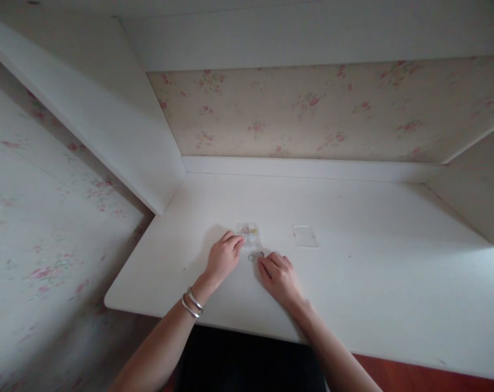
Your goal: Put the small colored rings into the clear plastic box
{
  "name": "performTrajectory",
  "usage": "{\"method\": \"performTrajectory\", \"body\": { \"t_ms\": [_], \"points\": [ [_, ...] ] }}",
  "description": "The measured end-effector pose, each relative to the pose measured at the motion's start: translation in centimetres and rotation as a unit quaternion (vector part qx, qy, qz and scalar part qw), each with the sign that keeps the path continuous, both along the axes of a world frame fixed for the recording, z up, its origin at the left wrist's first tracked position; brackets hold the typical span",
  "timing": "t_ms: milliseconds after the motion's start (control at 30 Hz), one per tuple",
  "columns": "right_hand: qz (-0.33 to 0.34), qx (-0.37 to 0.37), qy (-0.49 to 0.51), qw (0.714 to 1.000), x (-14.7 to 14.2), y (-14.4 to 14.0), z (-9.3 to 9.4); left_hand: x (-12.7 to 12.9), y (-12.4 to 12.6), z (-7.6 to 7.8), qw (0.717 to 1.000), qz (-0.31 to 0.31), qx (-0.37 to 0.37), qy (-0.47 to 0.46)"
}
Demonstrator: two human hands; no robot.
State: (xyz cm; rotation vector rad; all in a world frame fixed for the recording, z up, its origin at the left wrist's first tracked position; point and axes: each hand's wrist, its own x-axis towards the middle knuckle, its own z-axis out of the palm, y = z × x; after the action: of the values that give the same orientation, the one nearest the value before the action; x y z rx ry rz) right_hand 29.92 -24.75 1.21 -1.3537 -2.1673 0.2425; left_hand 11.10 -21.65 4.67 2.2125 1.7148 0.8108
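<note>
Both of my hands rest on a white desk (353, 283). My left hand (223, 258), with two silver bangles on its wrist, lies with its fingertips touching a small clear packet (249, 232) that has coloured bits inside. My right hand (278, 276) lies flat, its fingertips next to a couple of small metal rings (255, 256) on the desk between the two hands. Neither hand grips anything that I can see. A second small clear square piece (304, 236) lies apart, to the right of the packet.
The desk sits in a white alcove with floral wallpaper (324, 109) behind and a white side panel (108, 125) on the left. A white ledge (312, 167) runs along the back. A floral wall is at the far left; reddish floor shows below right.
</note>
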Motion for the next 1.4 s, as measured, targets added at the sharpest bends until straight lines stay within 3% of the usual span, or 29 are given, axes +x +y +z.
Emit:
{"method": "performTrajectory", "body": {
  "t_ms": [267, 533, 833, 1167, 1400],
  "points": [
    [-0.008, -0.03, -0.097, 0.995, -1.8, -0.1, 1.2, -0.3, 1.1, -0.4, 0.999, 0.016, -0.033, 0.029],
    [0.025, -0.041, -0.149, 0.988, -2.2, 0.1, 1.4, -1.4, -1.8, -1.0, 0.998, 0.044, -0.011, -0.05],
    [-0.009, -0.029, -0.032, 0.999, -2.5, 1.6, 2.0, -0.4, -4.8, -2.3, 0.995, 0.025, -0.074, -0.059],
    [-0.006, -0.011, -0.075, 0.997, -4.3, 5.2, 2.6, 0.0, -5.6, -2.0, 0.995, -0.004, -0.102, -0.011],
    [-0.06, -0.026, -0.006, 0.998, -1.4, 4.7, 2.1, 0.3, -5.4, -1.6, 0.994, 0.002, -0.105, -0.002]
  ]
}}
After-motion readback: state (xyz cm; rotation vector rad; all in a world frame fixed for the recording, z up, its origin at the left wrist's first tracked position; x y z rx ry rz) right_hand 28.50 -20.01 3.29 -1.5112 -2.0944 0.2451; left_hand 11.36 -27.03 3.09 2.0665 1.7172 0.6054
